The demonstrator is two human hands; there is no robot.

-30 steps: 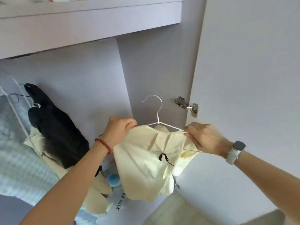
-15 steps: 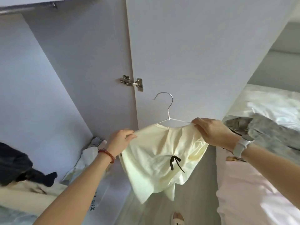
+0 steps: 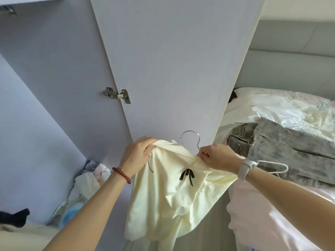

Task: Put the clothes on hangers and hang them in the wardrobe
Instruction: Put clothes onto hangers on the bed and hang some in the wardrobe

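A pale yellow top (image 3: 168,194) with a small black bow hangs on a white wire hanger (image 3: 194,140) in front of the open wardrobe door (image 3: 172,66). My left hand (image 3: 137,154) grips the top's left shoulder, bunching the cloth. My right hand (image 3: 217,156) pinches the hanger's neck together with the collar. Only the hanger's hook and a short piece of wire under the cloth show. Grey jeans (image 3: 290,151) lie on the bed at right, with another white hanger (image 3: 272,166) resting on them.
The wardrobe interior (image 3: 45,87) opens at left, with a rail bracket (image 3: 10,10) at the top corner. Crumpled clothes (image 3: 87,180) and a dark garment (image 3: 14,217) lie low inside. A bed (image 3: 272,223) with pale bedding stands at right.
The view has swung right, away from the wardrobe toward the bed. My right hand has slid from the top's right shoulder to the hanger's neck. The left hand keeps its hold.
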